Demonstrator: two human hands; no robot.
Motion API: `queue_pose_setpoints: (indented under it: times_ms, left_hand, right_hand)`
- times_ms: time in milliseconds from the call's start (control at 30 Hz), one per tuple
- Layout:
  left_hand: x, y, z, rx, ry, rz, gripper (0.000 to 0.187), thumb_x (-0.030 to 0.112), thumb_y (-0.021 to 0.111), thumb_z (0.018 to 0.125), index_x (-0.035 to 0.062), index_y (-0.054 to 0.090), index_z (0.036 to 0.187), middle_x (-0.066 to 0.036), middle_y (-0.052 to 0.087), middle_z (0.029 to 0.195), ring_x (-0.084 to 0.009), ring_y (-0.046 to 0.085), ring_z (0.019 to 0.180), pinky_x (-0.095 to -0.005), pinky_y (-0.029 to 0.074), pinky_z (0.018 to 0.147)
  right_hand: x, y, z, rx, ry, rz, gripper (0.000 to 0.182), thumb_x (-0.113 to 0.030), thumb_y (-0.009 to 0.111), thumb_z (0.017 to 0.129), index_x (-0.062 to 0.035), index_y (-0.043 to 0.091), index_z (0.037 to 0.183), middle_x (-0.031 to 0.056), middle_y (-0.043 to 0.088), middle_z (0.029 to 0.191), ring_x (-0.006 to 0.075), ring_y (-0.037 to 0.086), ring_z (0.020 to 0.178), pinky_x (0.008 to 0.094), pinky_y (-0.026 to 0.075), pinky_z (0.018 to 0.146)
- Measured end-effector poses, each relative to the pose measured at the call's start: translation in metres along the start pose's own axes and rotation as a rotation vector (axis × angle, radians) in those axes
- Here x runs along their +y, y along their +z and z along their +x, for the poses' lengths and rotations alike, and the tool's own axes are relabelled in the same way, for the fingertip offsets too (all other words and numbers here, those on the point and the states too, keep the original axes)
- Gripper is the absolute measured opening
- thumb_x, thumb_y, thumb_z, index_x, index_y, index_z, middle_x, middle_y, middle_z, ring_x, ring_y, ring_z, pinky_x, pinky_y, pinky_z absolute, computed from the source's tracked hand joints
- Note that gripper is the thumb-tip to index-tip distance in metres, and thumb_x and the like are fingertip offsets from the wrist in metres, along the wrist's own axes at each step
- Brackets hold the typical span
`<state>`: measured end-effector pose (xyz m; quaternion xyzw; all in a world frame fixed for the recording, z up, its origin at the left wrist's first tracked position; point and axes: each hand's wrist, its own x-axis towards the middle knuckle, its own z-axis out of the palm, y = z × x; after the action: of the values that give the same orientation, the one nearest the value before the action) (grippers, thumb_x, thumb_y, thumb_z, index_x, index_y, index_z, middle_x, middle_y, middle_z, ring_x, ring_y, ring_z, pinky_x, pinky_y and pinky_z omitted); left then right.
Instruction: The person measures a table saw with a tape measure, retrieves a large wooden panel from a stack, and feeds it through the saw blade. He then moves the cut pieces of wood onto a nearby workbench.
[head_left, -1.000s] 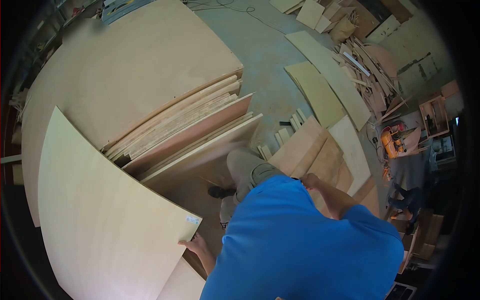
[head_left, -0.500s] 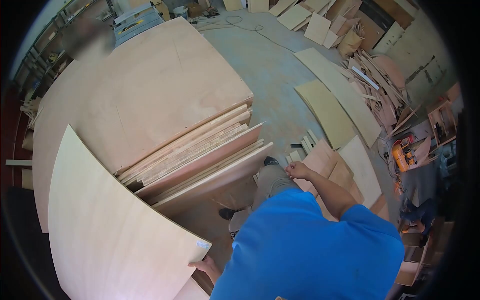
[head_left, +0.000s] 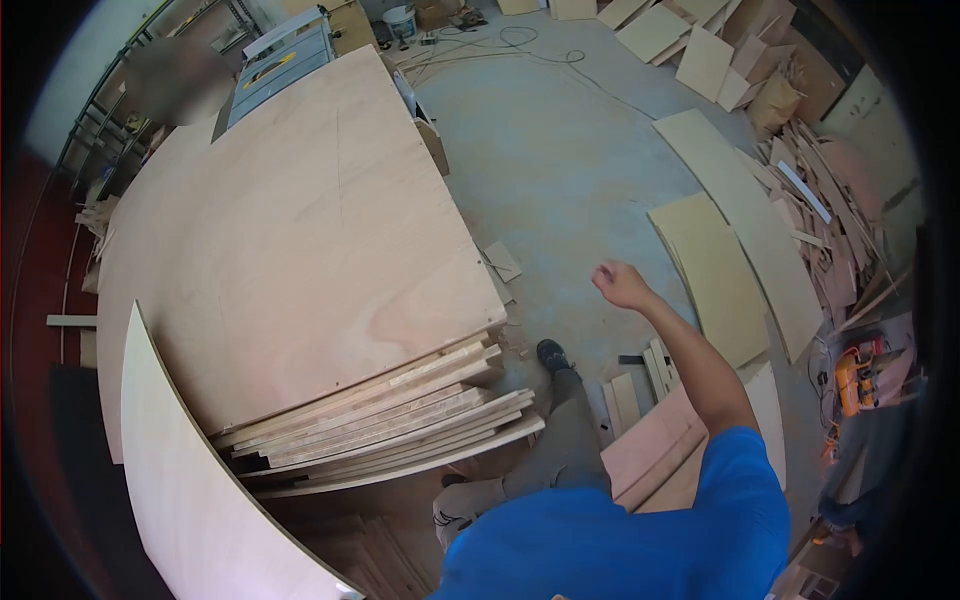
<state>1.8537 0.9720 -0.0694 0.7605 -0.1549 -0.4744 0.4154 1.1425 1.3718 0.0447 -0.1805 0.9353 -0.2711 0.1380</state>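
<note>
A large pale plywood sheet (head_left: pixel 190 490) stands tilted at the lower left, its curved-looking edge crossing the near corner of a big plywood-topped table (head_left: pixel 300 250). My left hand is out of view below the frame, so its grip is hidden. My right hand (head_left: pixel 622 286) hangs in the air over the floor to the right of the table, its fingers curled closed with nothing visible in them. Under the tabletop's near edge, a stack of several boards (head_left: pixel 400 420) leans close to my legs.
A blue table saw (head_left: pixel 285 70) stands at the far end, with a person (head_left: pixel 178 80) beside it. Loose panels (head_left: pixel 705 270) lie on the floor at right, before a heap of wood scraps (head_left: pixel 815 210). Cords (head_left: pixel 520 45) cross the floor. An orange tool (head_left: pixel 848 385) sits far right.
I have stepped forward along the table. My right hand has swung forward and up, away from my leg. The sheet sits lower in view, and my left hand has left the frame.
</note>
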Motion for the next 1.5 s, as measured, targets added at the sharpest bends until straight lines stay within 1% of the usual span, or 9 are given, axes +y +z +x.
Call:
queue_pose_setpoints:
  times_ms: [133, 233, 500, 533, 633, 733, 1000, 1167, 1500]
  left_hand:
    - [0.012, 0.109, -0.075, -0.022, 0.113, 0.140, 0.057, 0.045, 0.050, 0.098, 0.0011, 0.050, 0.135, -0.016, 0.060, 0.128, -0.0326, 0.058, 0.107, -0.0419, 0.047, 0.083]
    - [0.018, 0.177, -0.118, -0.016, 0.149, 0.217, 0.054, 0.042, 0.051, 0.098, 0.0003, 0.053, 0.132, -0.016, 0.062, 0.124, -0.0324, 0.061, 0.101, -0.0414, 0.049, 0.077]
    - [-0.028, 0.194, -0.092, 0.198, 0.089, 0.127, 0.044, 0.033, 0.054, 0.098, -0.0016, 0.061, 0.124, -0.017, 0.069, 0.115, -0.0318, 0.069, 0.085, -0.0398, 0.055, 0.061]
    - [-0.024, 0.220, -0.151, 0.361, 0.085, 0.362, 0.043, 0.034, 0.049, 0.100, -0.0050, 0.068, 0.105, -0.019, 0.071, 0.093, -0.0291, 0.066, 0.062, -0.0409, 0.047, 0.044]
    - [-0.046, 0.218, -0.163, 0.522, 0.178, 0.545, 0.061, 0.052, 0.045, 0.101, -0.0047, 0.067, 0.099, -0.014, 0.066, 0.078, -0.0265, 0.062, 0.059, -0.0391, 0.049, 0.050]
    - [-0.031, 0.213, -0.190, 0.381, -0.102, 0.108, 0.065, 0.058, 0.044, 0.100, -0.0037, 0.063, 0.106, -0.009, 0.061, 0.081, -0.0249, 0.057, 0.061, -0.0427, 0.050, 0.058]
    - [-0.014, 0.234, -0.153, 0.252, -0.099, -0.652, 0.076, 0.061, 0.040, 0.100, -0.0031, 0.044, 0.140, -0.020, 0.056, 0.134, -0.0316, 0.055, 0.124, -0.0507, 0.049, 0.097]
    - [-0.016, 0.260, -0.140, 0.628, -0.137, -0.266, 0.078, 0.060, 0.037, 0.100, -0.0090, 0.049, 0.135, -0.023, 0.058, 0.134, -0.0373, 0.060, 0.119, -0.0456, 0.050, 0.099]
    - [-0.010, 0.259, -0.137, 0.635, -0.149, -0.248, 0.074, 0.060, 0.037, 0.101, -0.0031, 0.052, 0.137, -0.014, 0.061, 0.133, -0.0313, 0.061, 0.116, -0.0404, 0.049, 0.099]
  right_hand:
    - [-0.089, 0.019, 0.154, 0.022, -0.304, 0.346, 0.031, -0.034, 0.057, 0.095, -0.0043, 0.064, 0.094, 0.0206, 0.068, 0.087, 0.0418, 0.066, 0.084, 0.0488, 0.052, 0.073]
    - [-0.155, 0.060, 0.189, 0.017, -0.660, 0.481, 0.029, -0.032, 0.061, 0.094, -0.0033, 0.062, 0.099, 0.0187, 0.062, 0.102, 0.0372, 0.057, 0.106, 0.0477, 0.045, 0.094]
    - [-0.208, 0.123, 0.225, -0.275, -0.885, 0.021, 0.063, -0.045, 0.064, 0.089, -0.0032, 0.052, 0.134, 0.0239, 0.038, 0.146, 0.0399, 0.026, 0.145, 0.0531, 0.018, 0.121]
    - [-0.210, 0.126, 0.230, -0.259, -0.908, -0.006, 0.063, -0.047, 0.065, 0.088, -0.0040, 0.053, 0.132, 0.0228, 0.040, 0.144, 0.0396, 0.028, 0.143, 0.0541, 0.018, 0.120]
    - [-0.222, 0.125, 0.242, -0.263, -0.946, -0.111, 0.060, -0.049, 0.067, 0.085, -0.0060, 0.056, 0.126, 0.0197, 0.043, 0.139, 0.0381, 0.033, 0.139, 0.0570, 0.021, 0.117]
    - [-0.228, 0.132, 0.236, -0.152, -0.959, -0.081, 0.055, -0.046, 0.067, 0.085, -0.0038, 0.056, 0.119, 0.0192, 0.045, 0.135, 0.0378, 0.036, 0.136, 0.0580, 0.024, 0.115]
    - [-0.247, 0.130, 0.249, -0.277, -1.029, -0.271, 0.054, -0.041, 0.064, 0.084, -0.0001, 0.056, 0.118, 0.0237, 0.043, 0.133, 0.0434, 0.036, 0.134, 0.0599, 0.024, 0.114]
    - [-0.251, 0.149, 0.261, -0.223, -1.152, -0.247, 0.063, -0.047, 0.058, 0.086, -0.0014, 0.054, 0.129, 0.0280, 0.039, 0.142, 0.0475, 0.028, 0.140, 0.0623, 0.019, 0.116]
    - [-0.289, 0.166, 0.295, -0.638, -1.558, -0.337, 0.084, -0.068, 0.045, 0.088, -0.0104, 0.042, 0.149, 0.0267, 0.025, 0.158, 0.0427, 0.015, 0.150, 0.0642, 0.009, 0.118]
